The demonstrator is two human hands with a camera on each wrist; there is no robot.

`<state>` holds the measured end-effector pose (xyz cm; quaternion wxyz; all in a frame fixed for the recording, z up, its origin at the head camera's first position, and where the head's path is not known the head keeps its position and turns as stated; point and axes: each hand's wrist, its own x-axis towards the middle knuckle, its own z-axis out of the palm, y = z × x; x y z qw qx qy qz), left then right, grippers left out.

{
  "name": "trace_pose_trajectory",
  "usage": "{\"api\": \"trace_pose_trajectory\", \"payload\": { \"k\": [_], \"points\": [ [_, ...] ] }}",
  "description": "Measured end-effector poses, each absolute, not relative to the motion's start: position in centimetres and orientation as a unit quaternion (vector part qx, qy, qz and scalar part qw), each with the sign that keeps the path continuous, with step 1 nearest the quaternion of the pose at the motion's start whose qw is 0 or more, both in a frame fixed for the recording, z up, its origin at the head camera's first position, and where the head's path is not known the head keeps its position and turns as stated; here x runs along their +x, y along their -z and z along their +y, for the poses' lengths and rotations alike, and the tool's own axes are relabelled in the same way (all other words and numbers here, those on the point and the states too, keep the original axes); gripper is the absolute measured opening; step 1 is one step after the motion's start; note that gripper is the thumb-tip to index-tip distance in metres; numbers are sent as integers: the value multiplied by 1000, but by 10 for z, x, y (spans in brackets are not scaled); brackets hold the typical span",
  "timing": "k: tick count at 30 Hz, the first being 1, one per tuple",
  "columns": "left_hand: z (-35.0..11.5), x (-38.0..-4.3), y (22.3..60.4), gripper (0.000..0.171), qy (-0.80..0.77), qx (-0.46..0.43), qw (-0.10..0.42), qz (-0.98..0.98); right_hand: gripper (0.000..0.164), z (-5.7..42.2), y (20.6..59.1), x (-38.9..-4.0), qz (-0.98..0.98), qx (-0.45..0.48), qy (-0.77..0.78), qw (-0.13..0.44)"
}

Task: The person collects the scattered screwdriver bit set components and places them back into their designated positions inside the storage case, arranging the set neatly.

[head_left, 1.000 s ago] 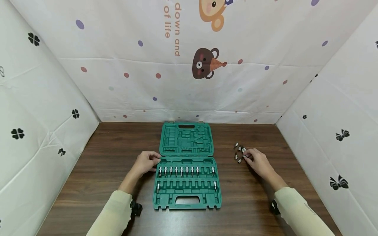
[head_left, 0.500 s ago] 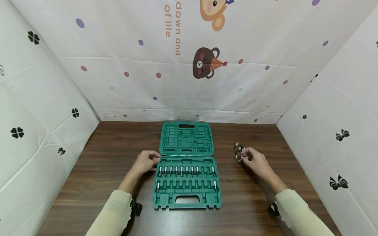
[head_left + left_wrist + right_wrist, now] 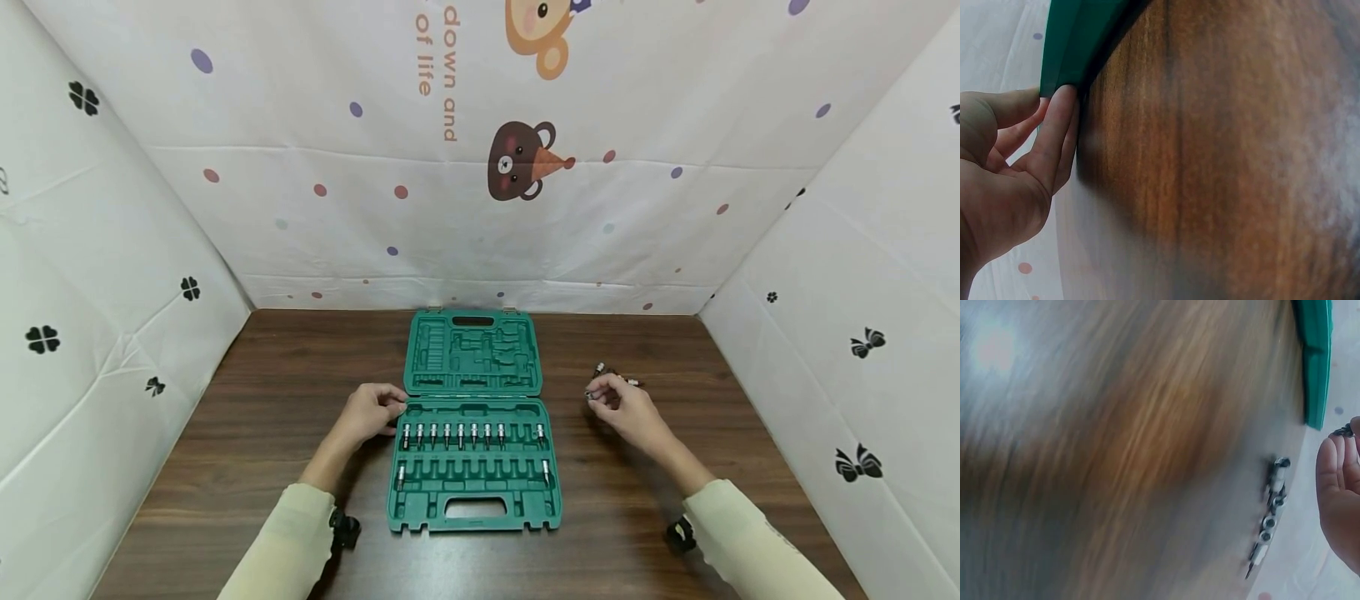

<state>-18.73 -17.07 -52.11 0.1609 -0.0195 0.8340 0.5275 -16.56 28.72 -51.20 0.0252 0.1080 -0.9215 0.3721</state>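
My left hand [image 3: 371, 412] grips the left edge of an open green socket case [image 3: 420, 508], near its hinge. In the left wrist view, thumb and fingers pinch the case corner [image 3: 1069, 50]. Silver-and-black bit sockets [image 3: 461, 433] stand in the upper row of its lower half, with one more in each end of the row below. Over the table to the right, my right hand [image 3: 628, 412] pinches a small bit socket [image 3: 1344, 431] between thumb and fingertips. Several loose bit sockets [image 3: 1269, 522] lie on the table behind that hand, partly hidden in the head view.
The raised case lid [image 3: 517, 386] lies back toward the rear wall, its moulded slots bare. The brown wooden table [image 3: 315, 350] is bounded by white printed cloth walls [image 3: 345, 225] at the back and both sides.
My right hand has lifted a bit socket from the loose pile and moved left toward the case. The left hand stays on the case edge.
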Motion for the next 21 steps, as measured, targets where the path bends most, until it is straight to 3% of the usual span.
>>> {"api": "trace_pose_trajectory", "payload": {
  "k": [21],
  "points": [
    [-170,-187,520,20,-527,-18,161,834,20,248,504,-158,-878,155,-452,-26]
  ]
}}
